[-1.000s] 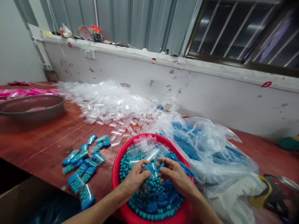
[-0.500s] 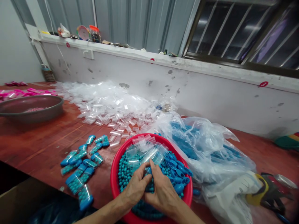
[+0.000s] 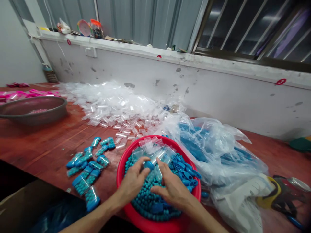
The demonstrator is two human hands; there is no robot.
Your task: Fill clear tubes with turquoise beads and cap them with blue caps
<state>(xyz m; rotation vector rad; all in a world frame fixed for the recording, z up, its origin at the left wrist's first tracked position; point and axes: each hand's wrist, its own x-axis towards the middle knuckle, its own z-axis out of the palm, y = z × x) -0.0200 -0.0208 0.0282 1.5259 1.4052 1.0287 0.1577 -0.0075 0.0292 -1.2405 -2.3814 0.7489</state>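
Observation:
A red basin (image 3: 120, 168) holds teal beads (image 3: 143, 197), clear plastic sleeves (image 3: 148, 145) and blue scoop-shaped plastic parts (image 3: 187, 174). Over the beads, my left hand (image 3: 132, 179) pinches a small blue cap (image 3: 148, 165) between thumb and fingers. Whether a clear body is joined to this cap I cannot make out. My right hand (image 3: 173, 186) hovers close by on the right, thumb and fingers apart, beside a clear sleeve (image 3: 157, 173). To the left of the basin lie several bead-filled clear containers with blue ends (image 3: 81, 184).
Behind the basin a big heap of clear sleeves (image 3: 116, 100) spreads along the wall. A plastic bag of blue parts (image 3: 213, 149) slumps against the basin's right side. At far left stand a grey-brown bowl (image 3: 34, 119) and pink pieces (image 3: 29, 93). The table edge runs at lower left.
My hands have parted from being pressed together; the left moved left and up with the blue cap, the right opened its fingers. The view has shifted slightly.

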